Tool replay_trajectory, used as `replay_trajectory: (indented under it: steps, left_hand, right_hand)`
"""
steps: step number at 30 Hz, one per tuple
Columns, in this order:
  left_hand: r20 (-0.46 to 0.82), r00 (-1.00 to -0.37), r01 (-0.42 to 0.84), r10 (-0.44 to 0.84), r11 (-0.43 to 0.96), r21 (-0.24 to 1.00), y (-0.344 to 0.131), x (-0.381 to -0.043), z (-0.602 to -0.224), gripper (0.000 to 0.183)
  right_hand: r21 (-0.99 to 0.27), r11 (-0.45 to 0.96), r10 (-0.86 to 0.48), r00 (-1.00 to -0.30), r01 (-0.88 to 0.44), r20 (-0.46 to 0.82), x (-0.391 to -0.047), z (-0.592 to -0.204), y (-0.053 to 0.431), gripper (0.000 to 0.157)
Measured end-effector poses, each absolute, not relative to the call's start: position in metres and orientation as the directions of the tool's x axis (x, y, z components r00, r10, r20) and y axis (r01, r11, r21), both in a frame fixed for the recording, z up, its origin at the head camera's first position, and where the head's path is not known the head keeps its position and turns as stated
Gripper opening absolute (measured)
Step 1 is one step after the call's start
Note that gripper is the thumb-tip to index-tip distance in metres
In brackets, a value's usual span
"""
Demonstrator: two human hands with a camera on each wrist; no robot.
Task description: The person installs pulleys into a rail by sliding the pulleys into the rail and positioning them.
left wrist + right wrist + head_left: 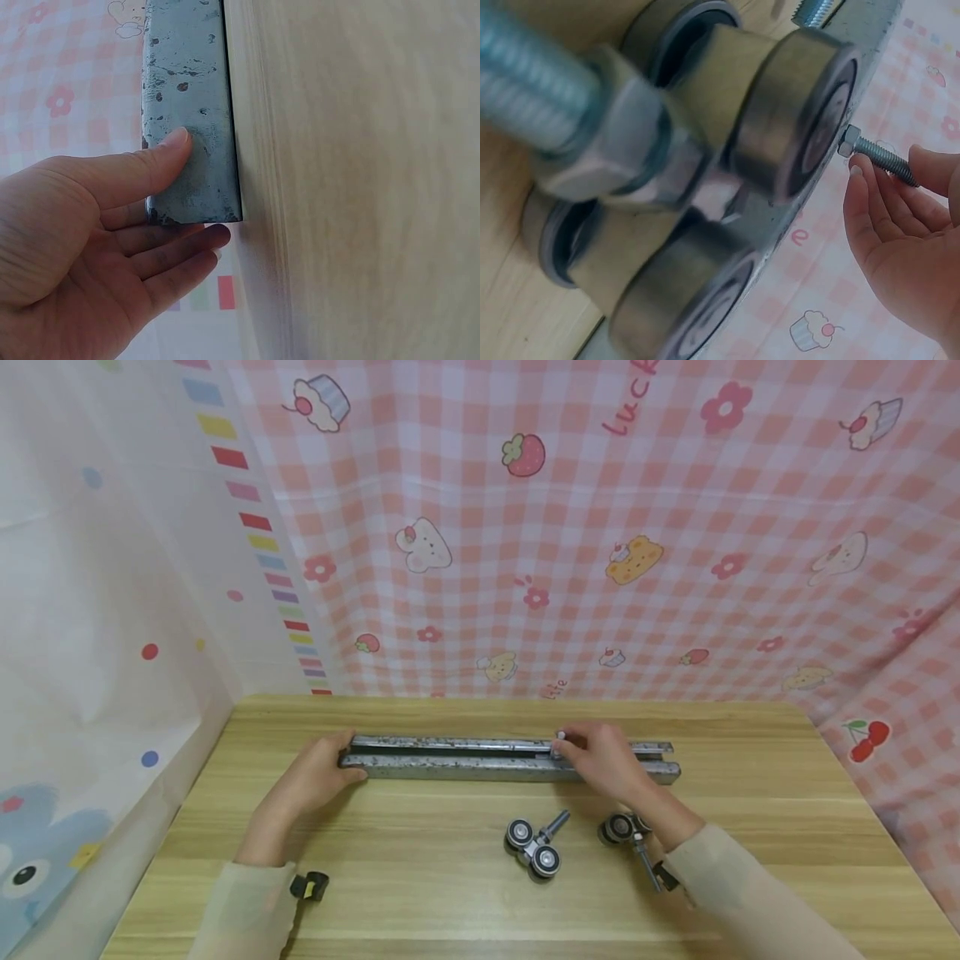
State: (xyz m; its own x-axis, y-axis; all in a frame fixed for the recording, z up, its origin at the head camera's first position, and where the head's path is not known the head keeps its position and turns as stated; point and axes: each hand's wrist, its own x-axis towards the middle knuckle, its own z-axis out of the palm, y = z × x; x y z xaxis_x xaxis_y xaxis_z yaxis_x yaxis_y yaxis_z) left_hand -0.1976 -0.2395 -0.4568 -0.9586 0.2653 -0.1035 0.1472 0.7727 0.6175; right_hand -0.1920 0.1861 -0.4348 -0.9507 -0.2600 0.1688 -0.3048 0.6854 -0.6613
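Note:
A grey metal rail [450, 767] with a slot along its top and dark worn spots lies across the table. My left hand [321, 770] grips its left end, the thumb on the near side [191, 180] and the other fingers round the end. Toward the rail's right part, my right hand [603, 762] pinches the threaded end of a bolt [885, 157] with a hex nut on it. That bolt rises from the slot; whatever sits below it inside the rail is hidden. A second bolt [814, 11] shows at the top of the right wrist view.
In front of the rail lies a roller trolley [546, 862] with wheels and a bolt. Another roller trolley [618, 828] lies under my right forearm and looms large in the right wrist view. A checked pink cloth [480, 593] hangs behind the wooden table [420, 877].

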Motion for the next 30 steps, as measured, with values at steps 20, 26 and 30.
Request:
replay_trajectory:
  steps: [20,26,30]
  left_hand:
    - [-0.104,-0.958,0.147,0.267,0.771,0.62,-0.239,-0.198,-0.455,0.071]
    - [-0.107,-0.958,0.145,0.266,0.772,0.619,-0.239,-0.198,-0.455,0.071]
    - [-0.104,-0.959,0.145,0.263,0.773,0.617,-0.239,-0.198,-0.456,0.071]
  right_hand:
    - [-0.674,0.669,-0.29,-0.945,-0.312,0.15,-0.196,-0.432,0.17,0.014]
    - [-0.659,0.674,-0.31,-0.938,-0.333,0.157,-0.197,-0.431,0.165,0.011]
    - [-0.661,0.674,-0.316,-0.937,-0.33,0.145,-0.197,-0.43,0.162,0.012]
